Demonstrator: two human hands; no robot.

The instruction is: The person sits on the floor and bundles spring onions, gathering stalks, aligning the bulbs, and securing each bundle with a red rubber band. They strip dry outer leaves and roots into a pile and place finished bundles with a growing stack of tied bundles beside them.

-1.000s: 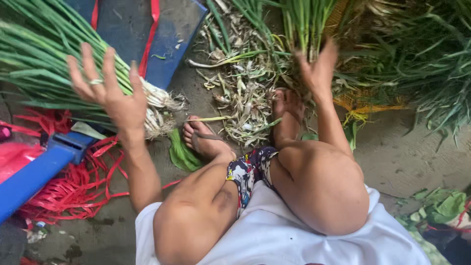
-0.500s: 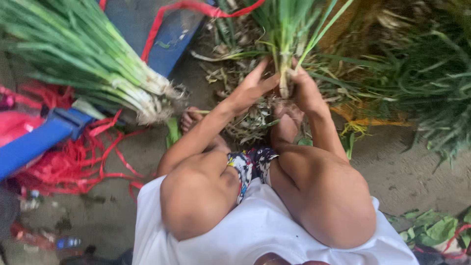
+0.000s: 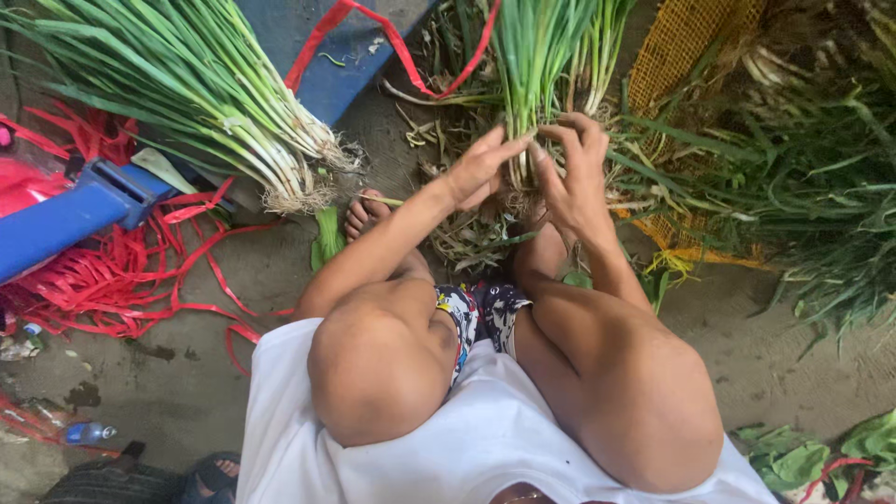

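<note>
I am squatting on a concrete floor. Both hands meet on an upright bunch of green onions (image 3: 539,65) in front of my knees. My left hand (image 3: 481,168) grips its lower stalks from the left. My right hand (image 3: 576,173) curls around the same stalks from the right, near the white root end. Under the bunch lies a heap of trimmed leaves and roots (image 3: 471,238). My bare left foot (image 3: 362,213) rests beside that heap.
A large bundle of green onions (image 3: 201,89) lies at upper left on a blue board (image 3: 336,70). Red plastic ties (image 3: 103,280) spread over the floor at left beside a blue bar (image 3: 61,224). More greens (image 3: 812,187) and an orange net (image 3: 677,56) lie at right.
My left hand swung from the large bundle at left over to the upright bunch. Both hands now hold that bunch, drawn closer and more upright.
</note>
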